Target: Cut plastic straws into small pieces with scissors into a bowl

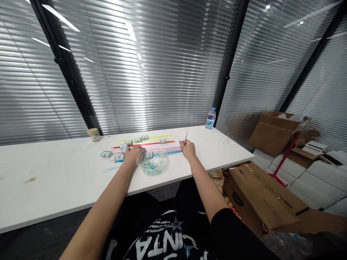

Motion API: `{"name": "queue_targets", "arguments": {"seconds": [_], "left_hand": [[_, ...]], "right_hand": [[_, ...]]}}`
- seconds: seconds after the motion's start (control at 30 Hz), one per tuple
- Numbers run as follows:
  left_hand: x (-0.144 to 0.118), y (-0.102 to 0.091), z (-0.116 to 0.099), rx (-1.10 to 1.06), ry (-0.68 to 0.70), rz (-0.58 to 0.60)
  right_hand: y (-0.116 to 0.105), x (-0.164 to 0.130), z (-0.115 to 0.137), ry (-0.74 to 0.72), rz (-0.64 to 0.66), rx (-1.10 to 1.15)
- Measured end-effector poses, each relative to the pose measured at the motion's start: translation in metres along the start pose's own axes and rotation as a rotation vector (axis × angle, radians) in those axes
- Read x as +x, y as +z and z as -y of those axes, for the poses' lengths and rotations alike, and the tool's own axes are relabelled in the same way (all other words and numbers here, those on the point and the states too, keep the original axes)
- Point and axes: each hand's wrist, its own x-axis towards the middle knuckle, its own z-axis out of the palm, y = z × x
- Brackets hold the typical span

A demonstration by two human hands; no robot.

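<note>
My left hand (133, 155) lies low on the table with its fingers stretched over the strands, touching the left rim of a clear plastic bowl (153, 169). Small blue and pale green bits cover the bowl's bottom. My right hand (189, 149) is closed around a slim pointed tool (185, 137), its dark tip upward; its exact kind is unclear. Long blue strands (176, 152) run behind the bowl to my right fingers. Beyond lie red strands (146, 144) and yellow strands (159, 137), with several printed paper wraps (163, 141) around the bundles. A loose wrap (106, 154) lies at left.
A water bottle (210, 119) stands at the back right of the white table (67, 173). A lidded jar (94, 134) is at back left, by the blinds. Cardboard boxes (260, 195) and a red stand (284, 159) occupy the floor at right.
</note>
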Motion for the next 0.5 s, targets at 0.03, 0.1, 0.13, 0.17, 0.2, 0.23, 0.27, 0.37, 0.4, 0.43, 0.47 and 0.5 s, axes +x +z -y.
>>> {"name": "queue_targets", "arguments": {"seconds": [0.03, 0.1, 0.13, 0.17, 0.2, 0.23, 0.27, 0.37, 0.4, 0.43, 0.47, 0.5], "left_hand": [[0.000, -0.001, 0.000, 0.008, 0.010, 0.006], [0.000, -0.002, 0.000, 0.014, 0.022, 0.009], [0.001, -0.002, 0.001, 0.016, 0.024, 0.009], [0.001, -0.001, 0.001, 0.018, 0.025, 0.009], [0.002, -0.001, 0.002, 0.020, 0.024, 0.007], [0.003, 0.001, 0.003, 0.020, 0.022, 0.004], [0.003, 0.002, 0.003, 0.016, 0.019, -0.001], [0.005, 0.006, 0.005, -0.007, 0.002, -0.032], [0.005, 0.007, 0.006, -0.014, -0.003, -0.045], [0.006, 0.008, 0.006, -0.020, -0.006, -0.057], [0.006, 0.008, 0.007, -0.025, -0.009, -0.067], [0.006, 0.008, 0.007, -0.029, -0.013, -0.074]], "right_hand": [[0.000, 0.000, 0.000, 0.002, -0.001, 0.000], [0.000, 0.000, 0.000, 0.007, -0.001, -0.001], [0.000, 0.001, 0.000, 0.009, -0.001, -0.001], [0.000, 0.001, 0.000, 0.010, -0.001, 0.000], [0.000, 0.001, 0.001, 0.010, -0.002, 0.001], [0.000, 0.001, 0.001, 0.009, -0.004, 0.004], [-0.001, 0.001, 0.001, 0.009, -0.005, 0.006], [0.000, 0.000, 0.001, 0.016, -0.015, 0.018], [0.000, 0.000, 0.001, 0.021, -0.021, 0.024], [0.000, 0.001, 0.001, 0.026, -0.028, 0.031], [0.000, 0.001, 0.001, 0.031, -0.036, 0.038], [0.000, 0.001, 0.000, 0.037, -0.044, 0.042]]}}
